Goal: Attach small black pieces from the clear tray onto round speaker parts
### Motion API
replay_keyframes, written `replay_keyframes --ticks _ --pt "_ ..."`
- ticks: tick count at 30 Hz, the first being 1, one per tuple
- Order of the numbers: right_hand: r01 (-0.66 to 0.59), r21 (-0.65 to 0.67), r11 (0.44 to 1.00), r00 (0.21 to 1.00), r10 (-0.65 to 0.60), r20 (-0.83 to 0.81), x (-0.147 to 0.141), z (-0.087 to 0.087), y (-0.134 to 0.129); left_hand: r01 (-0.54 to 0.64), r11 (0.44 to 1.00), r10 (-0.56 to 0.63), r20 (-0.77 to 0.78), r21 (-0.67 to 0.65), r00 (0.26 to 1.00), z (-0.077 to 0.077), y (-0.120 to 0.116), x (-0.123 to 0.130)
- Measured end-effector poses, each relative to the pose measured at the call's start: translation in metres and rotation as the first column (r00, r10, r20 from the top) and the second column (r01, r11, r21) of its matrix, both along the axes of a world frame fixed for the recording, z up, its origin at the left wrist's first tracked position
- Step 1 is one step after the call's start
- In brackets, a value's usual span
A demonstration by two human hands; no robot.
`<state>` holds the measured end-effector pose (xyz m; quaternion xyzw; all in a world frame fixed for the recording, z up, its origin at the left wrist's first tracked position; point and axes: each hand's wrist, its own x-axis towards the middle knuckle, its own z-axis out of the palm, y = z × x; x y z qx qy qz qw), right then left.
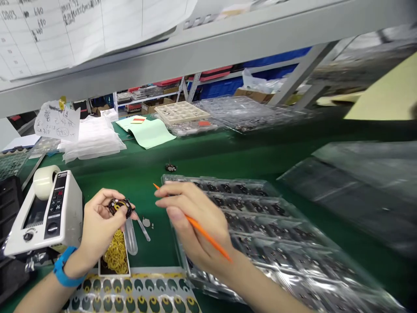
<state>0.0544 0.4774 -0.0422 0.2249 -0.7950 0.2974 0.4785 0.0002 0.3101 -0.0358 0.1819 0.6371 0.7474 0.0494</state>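
A green work mat covers a bench under a grey shelf hung with handwritten paper sheets, and blurred storage racks fill the room behind. Just left of the clear plastic parts tray (its rows of pockets hold small dark round parts), the left hand pinches a small black round part by its fingertips, while the right hand rests over the tray's near-left corner, gripping a thin orange stick. Left of the tray, below the held part, a small open box holds yellow rings, and farther left stands a white tape dispenser.
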Motion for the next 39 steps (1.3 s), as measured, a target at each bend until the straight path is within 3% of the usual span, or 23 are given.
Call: replay_keyframes --ticks 3,6,10,15,23,32,35,36,39 --pt "-0.052 0.032 0.998 0.998 0.053 -0.035 -0.003 -0.011 -0.01 -0.068 0.998 0.067 -0.057 -0.017 0.996 -0.004 0.003 -0.002" --pt "0.027 0.056 0.998 0.999 -0.025 -0.042 -0.007 -0.023 -0.02 -0.115 0.993 0.109 -0.13 -0.041 0.986 -0.009 0.008 -0.001" --pt "0.086 -0.061 0.994 0.996 -0.088 -0.026 -0.017 -0.03 -0.024 -0.145 0.986 0.127 -0.196 -0.079 0.972 -0.015 0.012 0.008" --pt "0.055 -0.187 0.981 0.998 -0.05 0.03 -0.022 -0.026 -0.023 -0.092 0.991 0.074 -0.17 -0.1 0.983 -0.029 0.011 0.017" --pt "-0.05 -0.347 0.936 0.958 0.144 0.248 -0.025 -0.019 -0.022 -0.133 0.967 0.062 -0.303 -0.218 0.951 -0.041 0.008 0.016" --pt "-0.251 -0.605 0.756 0.731 0.558 0.393 -0.024 -0.007 -0.012 -0.213 0.929 0.039 -0.494 -0.301 0.869 -0.037 0.006 -0.007" --pt "-0.239 -0.674 0.699 0.697 0.606 0.382 -0.023 -0.006 -0.006 -0.255 0.942 0.108 -0.525 -0.218 0.844 -0.028 -0.003 -0.02" --pt "-0.216 -0.669 0.711 0.701 0.591 0.401 -0.026 -0.009 -0.005 -0.261 0.953 0.145 -0.525 -0.154 0.839 -0.024 -0.007 -0.023" --pt "-0.139 -0.426 0.894 0.636 0.41 0.654 -0.037 -0.032 -0.016 -0.288 0.958 0.249 -0.501 -0.001 0.829 -0.006 -0.019 -0.027"
